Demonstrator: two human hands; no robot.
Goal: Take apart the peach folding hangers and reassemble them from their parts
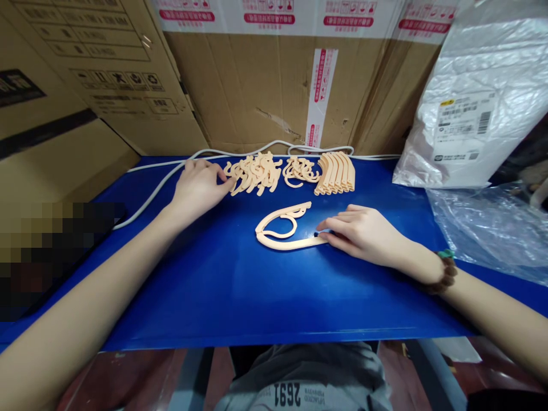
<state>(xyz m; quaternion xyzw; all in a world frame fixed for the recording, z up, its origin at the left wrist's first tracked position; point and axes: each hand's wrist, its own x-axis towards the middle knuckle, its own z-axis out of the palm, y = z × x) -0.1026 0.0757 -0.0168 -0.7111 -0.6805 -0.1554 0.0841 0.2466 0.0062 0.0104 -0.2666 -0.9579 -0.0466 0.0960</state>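
Fingers [337, 226] of the right hand [370, 235] are closed on the beige hanger [291, 245], laid on the blue table [240, 297]. The left hand [197, 181] is held narrow-fingered beside small pieces [257, 172]; its grip cannot be told.

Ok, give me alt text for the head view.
A person's right grip is at one end of a curved cream assembly on a blue table; the left grip is at the edge of a heap of small cream pieces. Right of that, a smaller heap and a stack.
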